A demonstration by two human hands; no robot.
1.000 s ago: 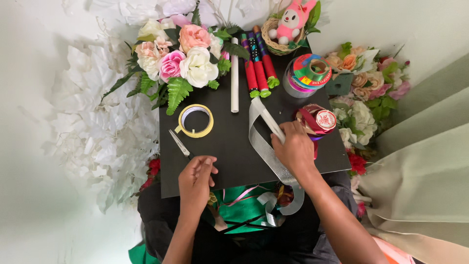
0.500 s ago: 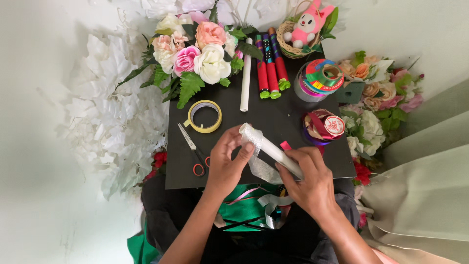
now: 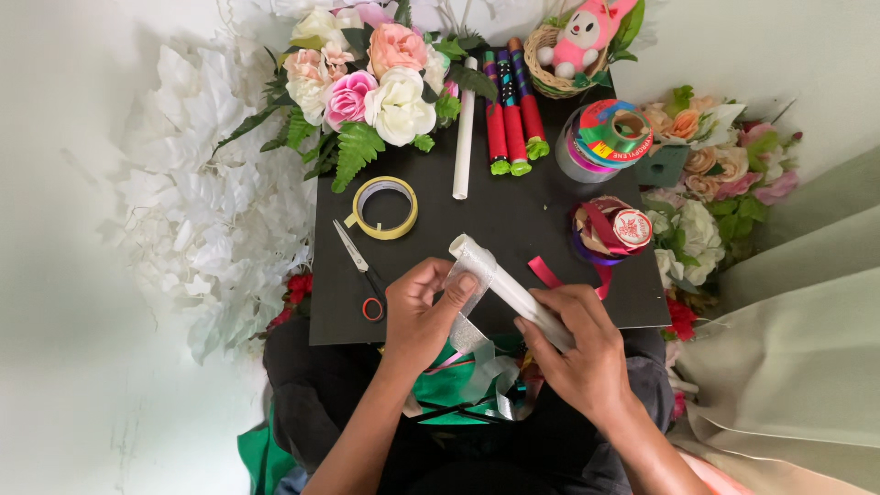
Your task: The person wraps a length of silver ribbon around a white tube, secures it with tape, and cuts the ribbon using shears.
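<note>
Both hands have come together over the near edge of the black board (image 3: 513, 220). A second ago the right hand (image 3: 582, 353) was pressing a loose grey ribbon flat in the middle of the board while the left hand (image 3: 422, 316) lay nearer, by the scissors. Half a second ago the hands were already lifting a pale roll. Now the ribbon no longer lies stretched over the board; it is gathered at the white roll (image 3: 504, 289), so the work has gone from laying ribbon out to handling it on the roll.

The roll lies slanted, its far end up and to the left, its near end down and to the right. The right hand's fingers are closed around the near end, gripping it from below and the side. The left hand's fingers curl about the ribbon (image 3: 463, 321) where it leaves the roll, the thumb pressed on the roll's far part; a tail of ribbon hangs down between the hands toward the lap.

The scissors (image 3: 359, 270) lie just left of the left hand, untouched. The yellow tape ring (image 3: 385, 208) sits farther off, and the red ribbon spool (image 3: 610, 229) is to the right.
</note>
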